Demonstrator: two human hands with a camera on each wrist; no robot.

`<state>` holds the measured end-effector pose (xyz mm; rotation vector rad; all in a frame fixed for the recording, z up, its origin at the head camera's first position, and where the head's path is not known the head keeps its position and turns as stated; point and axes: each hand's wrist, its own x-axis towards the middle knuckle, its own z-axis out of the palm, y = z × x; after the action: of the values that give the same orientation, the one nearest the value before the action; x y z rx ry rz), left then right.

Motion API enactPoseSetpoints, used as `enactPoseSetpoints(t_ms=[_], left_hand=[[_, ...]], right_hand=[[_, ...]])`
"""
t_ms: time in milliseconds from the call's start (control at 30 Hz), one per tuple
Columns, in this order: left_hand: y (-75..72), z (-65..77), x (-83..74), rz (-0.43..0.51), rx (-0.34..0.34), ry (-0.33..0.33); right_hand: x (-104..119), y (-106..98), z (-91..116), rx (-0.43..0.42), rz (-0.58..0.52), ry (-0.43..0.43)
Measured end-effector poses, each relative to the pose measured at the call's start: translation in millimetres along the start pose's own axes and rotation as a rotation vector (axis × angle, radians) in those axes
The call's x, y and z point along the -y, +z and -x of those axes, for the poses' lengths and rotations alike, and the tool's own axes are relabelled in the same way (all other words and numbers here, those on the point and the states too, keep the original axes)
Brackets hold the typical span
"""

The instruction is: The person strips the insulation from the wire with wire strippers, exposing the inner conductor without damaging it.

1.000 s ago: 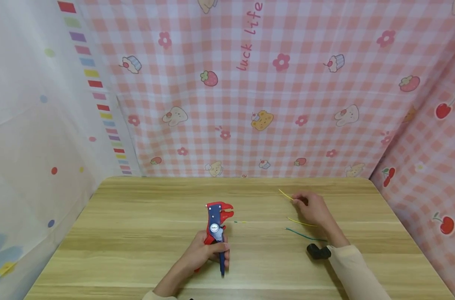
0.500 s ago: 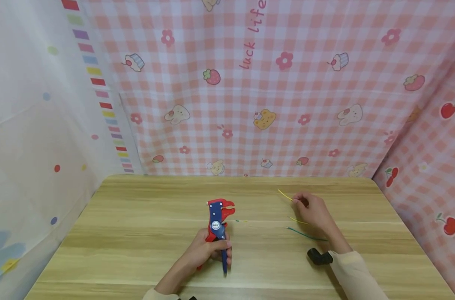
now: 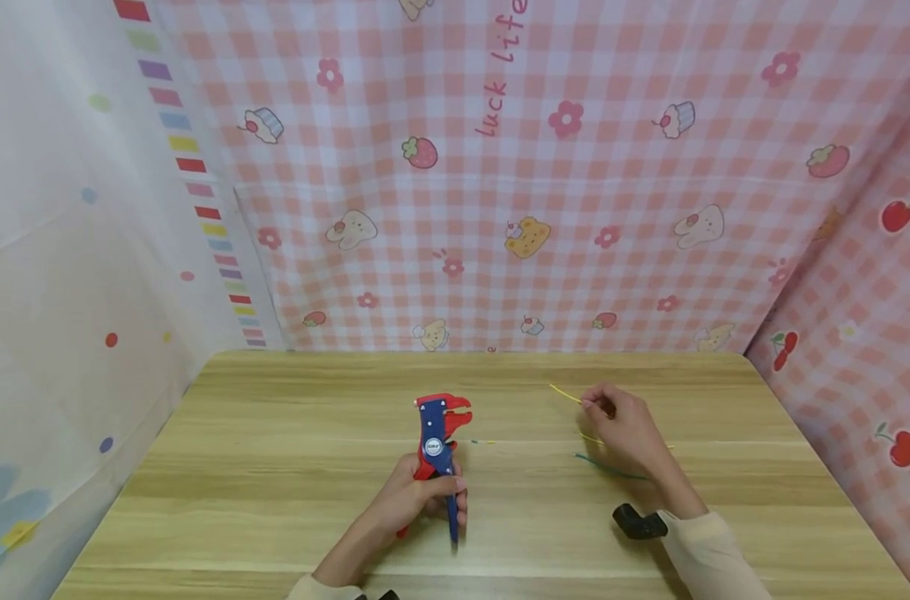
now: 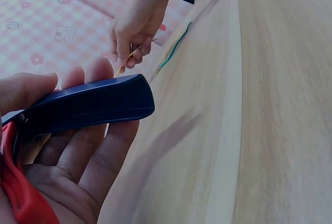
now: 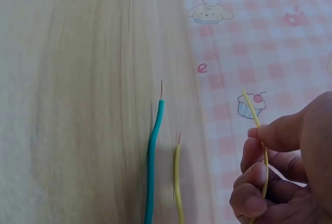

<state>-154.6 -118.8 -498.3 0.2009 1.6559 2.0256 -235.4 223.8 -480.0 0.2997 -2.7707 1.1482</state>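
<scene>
In the head view my left hand [image 3: 410, 504] grips a red and blue wire stripper [image 3: 431, 425] by its handles, head pointing away from me. The tool's red jaws stand apart and face right, nothing between them. Further right, my right hand [image 3: 626, 423] pinches a thin yellow wire [image 5: 252, 107] between thumb and fingers, its tip sticking out to the left. Below that hand a green wire [image 5: 152, 162] and a second yellow wire [image 5: 177, 177] lie on the table, each with bare copper showing at one end.
Small green [image 3: 474, 442] and yellow [image 3: 491, 442] insulation scraps lie on the wooden table [image 3: 275, 500], right of the stripper's head. A black wrist camera [image 3: 638, 522] sits by the right sleeve. Pink checked cloth [image 3: 425, 200] hangs along the table's back edge.
My right hand has moved slightly left with the yellow wire. The wire stripper in my left hand has shifted a little up and right.
</scene>
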Motion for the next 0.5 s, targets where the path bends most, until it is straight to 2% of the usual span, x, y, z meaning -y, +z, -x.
enactPoseSetpoints(t_ms=[200,500], left_hand=[[3.7,-1.5,-2.8,0.009,0.021,0.020],[8.4,-4.9,-4.6,0.008,0.023,0.032]], right_hand=[[7.8,-0.7,3.7,0.000,-0.016,0.014],[16.2,1.4,8.0,-0.013,-0.035,-0.007]])
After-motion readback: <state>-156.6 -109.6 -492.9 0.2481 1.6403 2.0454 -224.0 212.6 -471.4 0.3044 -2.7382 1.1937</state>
